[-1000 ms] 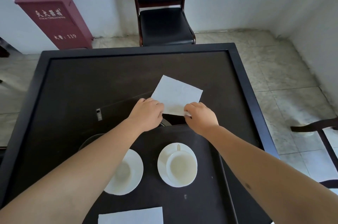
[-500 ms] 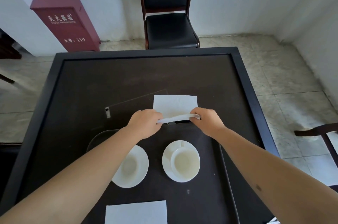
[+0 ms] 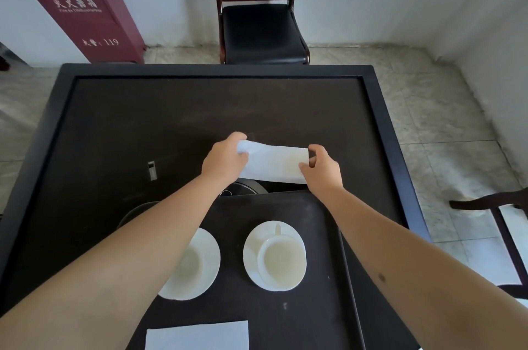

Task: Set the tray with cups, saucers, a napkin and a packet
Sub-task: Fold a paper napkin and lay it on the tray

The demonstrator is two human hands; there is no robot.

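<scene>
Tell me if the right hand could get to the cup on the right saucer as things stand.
Probably not yet: the right hand and left hand both pinch the folded napkin. Once freed, nothing covers the cup on the tray.

Both forearms are bare, sleeveless; right forearm (image 3: 400, 272) bears a small dark mole.

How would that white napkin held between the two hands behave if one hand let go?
The napkin looks thin and floppy: it bends between the left hand and right hand, so the freed end would probably droop. It seems very light, pinched at its ends. Likely not slippery, though it might tear easily.
</scene>
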